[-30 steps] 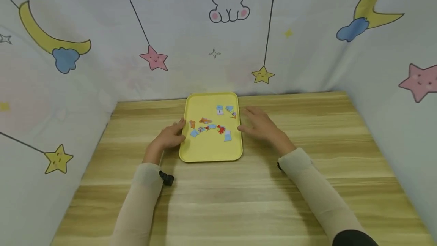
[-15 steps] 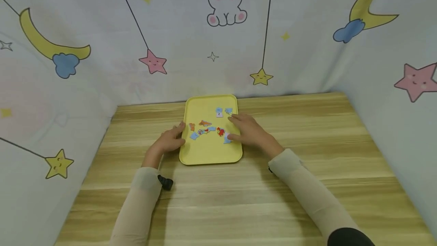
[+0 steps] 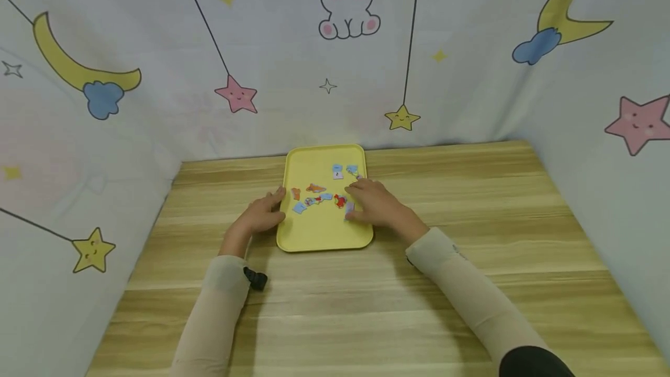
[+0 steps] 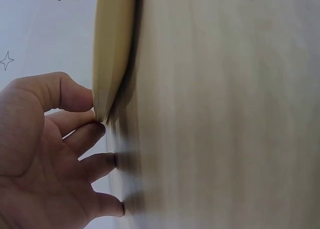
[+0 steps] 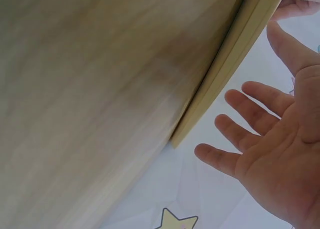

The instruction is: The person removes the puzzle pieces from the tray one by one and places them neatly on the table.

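A yellow tray (image 3: 324,234) lies on the wood-grain table, bearing several small picture pieces that look like puzzle pieces. My left hand (image 3: 257,214) rests against its left rim; in the left wrist view the thumb (image 4: 75,96) touches the rim, and the other fingers spread down toward the tabletop. Over the right rim reaches my right hand (image 3: 381,205), fingers apart and nothing visible between them. Its thumb is by a pale blue and lilac piece (image 3: 349,208), partly covered. Near that thumb lies a red piece (image 3: 340,201); whether the hand touches any piece is unclear.
An orange piece (image 3: 316,188) and a blue piece (image 3: 299,207) lie on the tray's left half, with a blue and white piece (image 3: 337,171) near the back. Behind the wooden table (image 3: 460,191) hangs a white printed cloth (image 3: 293,45).
My right hand has moved left from beside the tray to over its right part, covering some pieces. The left hand stays at the left rim. The head view has tilted slightly.
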The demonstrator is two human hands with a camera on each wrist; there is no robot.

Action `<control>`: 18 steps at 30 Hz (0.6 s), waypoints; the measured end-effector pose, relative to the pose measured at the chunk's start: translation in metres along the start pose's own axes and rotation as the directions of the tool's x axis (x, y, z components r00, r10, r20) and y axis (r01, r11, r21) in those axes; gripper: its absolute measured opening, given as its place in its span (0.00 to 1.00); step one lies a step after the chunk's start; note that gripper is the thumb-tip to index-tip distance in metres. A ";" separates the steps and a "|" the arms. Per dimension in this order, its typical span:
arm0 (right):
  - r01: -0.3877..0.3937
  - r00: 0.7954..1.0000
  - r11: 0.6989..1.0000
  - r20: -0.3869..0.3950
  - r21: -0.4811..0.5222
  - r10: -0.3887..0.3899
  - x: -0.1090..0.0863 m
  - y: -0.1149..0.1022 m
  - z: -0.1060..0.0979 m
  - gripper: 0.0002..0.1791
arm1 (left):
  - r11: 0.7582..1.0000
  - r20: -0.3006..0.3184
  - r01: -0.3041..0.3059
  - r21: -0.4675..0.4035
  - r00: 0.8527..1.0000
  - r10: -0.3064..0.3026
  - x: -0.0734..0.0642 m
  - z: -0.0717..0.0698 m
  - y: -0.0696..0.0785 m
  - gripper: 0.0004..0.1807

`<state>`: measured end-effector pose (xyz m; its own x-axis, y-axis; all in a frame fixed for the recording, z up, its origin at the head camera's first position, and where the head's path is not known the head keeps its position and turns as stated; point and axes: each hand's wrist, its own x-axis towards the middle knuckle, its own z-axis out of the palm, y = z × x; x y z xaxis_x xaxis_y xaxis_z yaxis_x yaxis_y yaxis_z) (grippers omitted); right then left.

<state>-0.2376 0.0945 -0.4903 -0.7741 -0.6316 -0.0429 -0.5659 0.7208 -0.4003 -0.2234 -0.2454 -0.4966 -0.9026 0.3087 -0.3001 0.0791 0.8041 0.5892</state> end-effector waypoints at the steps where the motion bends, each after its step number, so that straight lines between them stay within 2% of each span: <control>1: -0.002 1.000 1.000 0.007 -0.002 0.002 0.000 0.000 0.000 0.41 | 1.000 -0.002 -0.001 0.001 1.000 0.001 0.000 0.000 0.000 0.42; 5: -0.009 0.999 1.000 0.034 -0.014 0.009 0.002 -0.001 0.002 0.40 | 1.000 -0.003 0.005 -0.004 1.000 -0.005 0.000 -0.001 0.002 0.42; 11: 0.012 0.999 0.999 0.050 -0.051 -0.010 0.003 -0.003 0.003 0.35 | 0.999 0.008 0.048 -0.014 0.999 -0.048 -0.002 0.000 0.004 0.43; 18: 0.002 0.998 1.000 0.070 -0.030 0.000 0.002 -0.007 0.002 0.27 | 0.999 0.007 0.037 -0.012 0.999 -0.037 -0.003 0.001 0.004 0.43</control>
<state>-0.2350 0.0876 -0.4897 -0.7527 -0.6496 -0.1071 -0.5755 0.7281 -0.3723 -0.2205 -0.2424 -0.4937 -0.9020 0.2820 -0.3269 0.0404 0.8090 0.5864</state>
